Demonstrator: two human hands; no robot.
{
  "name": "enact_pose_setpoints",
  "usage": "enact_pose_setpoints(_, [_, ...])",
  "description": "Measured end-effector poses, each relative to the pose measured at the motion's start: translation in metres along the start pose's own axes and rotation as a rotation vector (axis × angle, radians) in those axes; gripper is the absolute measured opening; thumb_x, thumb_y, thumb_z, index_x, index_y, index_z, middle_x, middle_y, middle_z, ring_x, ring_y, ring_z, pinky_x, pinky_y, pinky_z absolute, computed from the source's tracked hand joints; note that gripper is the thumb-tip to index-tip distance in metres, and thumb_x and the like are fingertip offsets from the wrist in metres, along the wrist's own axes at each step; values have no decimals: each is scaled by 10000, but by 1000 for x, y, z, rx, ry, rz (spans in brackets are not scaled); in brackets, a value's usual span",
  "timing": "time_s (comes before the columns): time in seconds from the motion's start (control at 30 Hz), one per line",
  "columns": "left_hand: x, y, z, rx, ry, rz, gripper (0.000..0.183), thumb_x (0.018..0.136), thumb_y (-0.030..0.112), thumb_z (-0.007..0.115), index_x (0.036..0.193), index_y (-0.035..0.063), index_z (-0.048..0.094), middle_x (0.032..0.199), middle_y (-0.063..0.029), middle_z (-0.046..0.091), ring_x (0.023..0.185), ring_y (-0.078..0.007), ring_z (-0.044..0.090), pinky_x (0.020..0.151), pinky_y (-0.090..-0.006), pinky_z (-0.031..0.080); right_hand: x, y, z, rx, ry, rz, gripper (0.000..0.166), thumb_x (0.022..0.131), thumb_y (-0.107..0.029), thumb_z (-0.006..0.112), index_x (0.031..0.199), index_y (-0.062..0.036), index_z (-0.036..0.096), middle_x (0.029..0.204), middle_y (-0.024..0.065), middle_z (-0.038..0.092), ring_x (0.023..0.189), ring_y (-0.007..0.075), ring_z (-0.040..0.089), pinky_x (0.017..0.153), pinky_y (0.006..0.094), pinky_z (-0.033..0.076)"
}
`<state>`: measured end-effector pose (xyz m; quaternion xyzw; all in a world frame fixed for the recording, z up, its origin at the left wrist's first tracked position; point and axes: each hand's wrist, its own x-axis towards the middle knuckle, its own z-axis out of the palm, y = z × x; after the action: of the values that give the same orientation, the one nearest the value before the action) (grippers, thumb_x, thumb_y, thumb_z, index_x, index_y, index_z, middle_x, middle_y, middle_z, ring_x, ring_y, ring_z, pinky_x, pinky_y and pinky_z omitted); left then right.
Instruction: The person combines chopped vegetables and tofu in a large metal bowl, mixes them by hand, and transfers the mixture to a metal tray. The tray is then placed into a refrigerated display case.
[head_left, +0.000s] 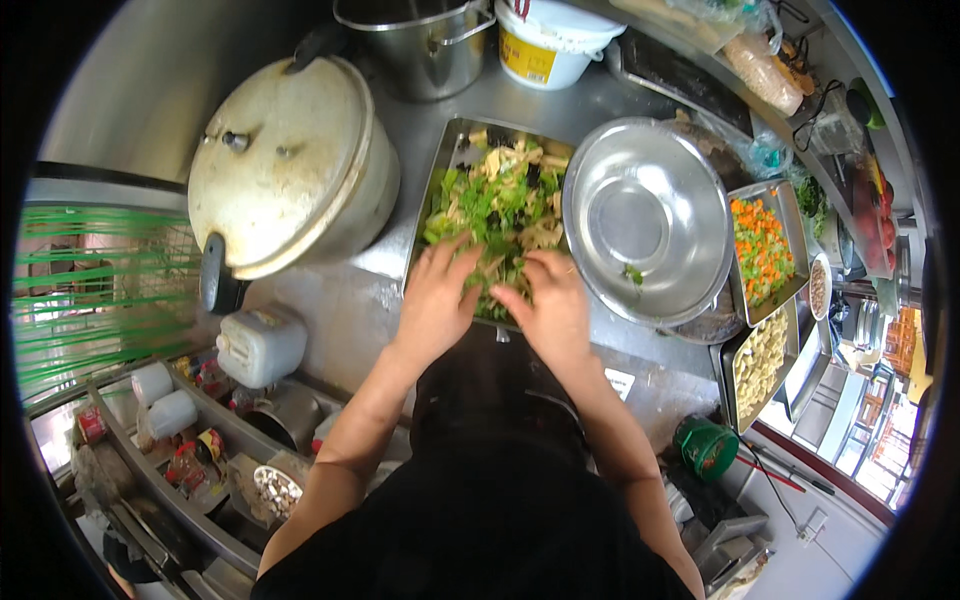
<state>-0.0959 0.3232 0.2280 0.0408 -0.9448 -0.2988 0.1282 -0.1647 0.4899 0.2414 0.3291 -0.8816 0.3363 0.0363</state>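
Observation:
A rectangular metal tray (433, 180) holds a mix of chopped green leaves (495, 199), pale yellowish strips and dark pieces. My left hand (442, 289) lies over the tray's near left part, fingertips in the leaves. Opposite it, my right hand (550, 296) reaches into the near right part, thumb pointing at the left hand. Both hands have bent, spread fingers; whether leaves are pinched under the fingertips is hidden. Right of the tray, close to my right hand, a large stainless steel bowl (630, 217) contains only a scrap of green leaf (634, 274).
A big lidded pressure cooker (292, 165) stands left, a steel pot (427, 52) and white plastic bucket (555, 45) behind. Trays of diced carrot and greens (761, 247) and pale cubes (761, 367) lie right. A white plastic jug (262, 345) is at lower left.

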Motion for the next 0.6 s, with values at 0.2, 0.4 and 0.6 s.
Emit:
enact_pose_setpoints(0.2, [-12,-11,4,-299,420,65,364,743,2,665,1095,-13,573,1102,-220,574,985,-392,557,872,-457,447,-4,11,8,194,54,-91,281,768,-167,746,947,-12,595,1010,165,588,930,393,569,794,461,463])
enact_pose_setpoints(0.4, [-3,-28,18,70,-100,-40,659,703,37,701,1311,58,448,1434,-192,328,1232,-410,419,993,-497,394,-23,15,25,-11,-253,111,692,686,-151,808,1264,-66,436,1240,216,449,1160,399,471,958,460,402])
enact_pose_setpoints(0.6, [-16,-102,33,-57,224,-275,584,727,31,712,1258,42,469,1278,-166,498,1083,-318,539,915,-418,444,-98,73,53,166,223,471,538,776,-105,748,1200,-1,434,1084,158,486,916,260,528,784,360,473])
